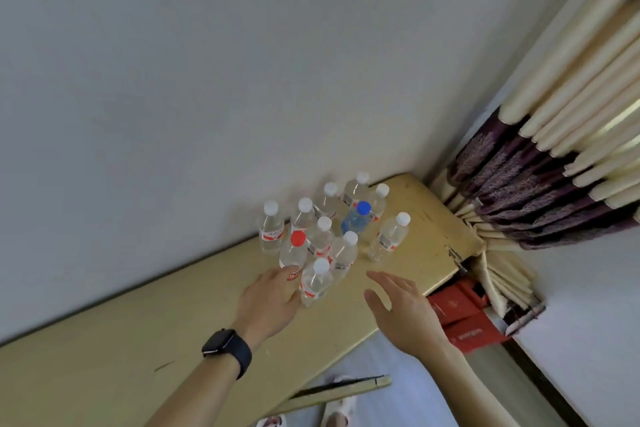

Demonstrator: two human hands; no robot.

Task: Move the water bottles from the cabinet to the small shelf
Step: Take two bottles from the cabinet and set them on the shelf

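Several clear water bottles stand upright in a cluster on the tan cabinet top (121, 340), close to the white wall. Most have white caps; one has a red cap (293, 251) and one is a blue bottle with a blue cap (356, 218). My left hand (268, 302), with a dark watch on the wrist, has its fingers against the lower part of the red-capped bottle and beside the nearest white-capped bottle (316, 282); a closed grip does not show. My right hand (398, 308) hovers open just right of that nearest bottle, holding nothing. No small shelf is in view.
A cream and purple curtain (540, 156) hangs at the right, bunched against the cabinet's far corner. Red boxes (464, 315) lie low beside the cabinet's end. An open cabinet door edge (332, 392) sticks out below, with my slippered feet near it.
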